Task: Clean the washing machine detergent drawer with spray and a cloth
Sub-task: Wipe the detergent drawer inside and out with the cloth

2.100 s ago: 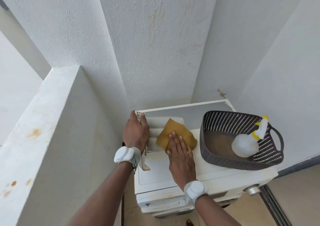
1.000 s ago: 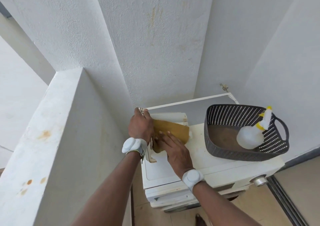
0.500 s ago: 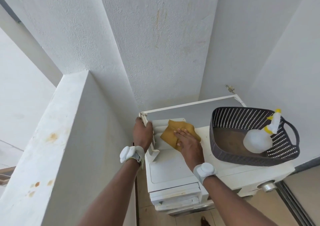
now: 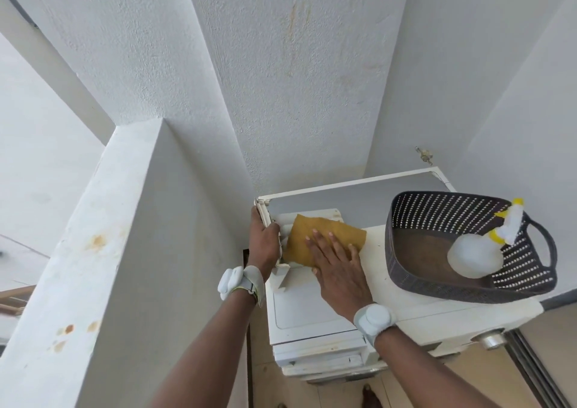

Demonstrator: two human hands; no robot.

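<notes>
Two hands share the wiping step. The left hand (image 4: 263, 241) makes the only real grip: fingers and thumb curled round the left edge of the detergent drawer (image 4: 315, 214), which lies out of its slot on top of the washing machine (image 4: 307, 309), steadied against the push of the wipe. Just right of that grip, the right hand (image 4: 338, 265) lies flat, fingers straight and spread, grasping nothing; it presses the mustard cloth (image 4: 315, 235) down over the drawer's compartments. The cloth covers most of the drawer, so how clean the channels are underneath cannot be told.

Well to the right of both hands, the spray bottle (image 4: 476, 253) lies on its side in the dark basket (image 4: 415, 278), so spraying looks done for now.

The next move probably calls for dragging the cloth along the compartments under firm downward pressure while the left grip holds the drawer steady, then working the fabric into the corners and ribs, where residue tends to collect.
</notes>
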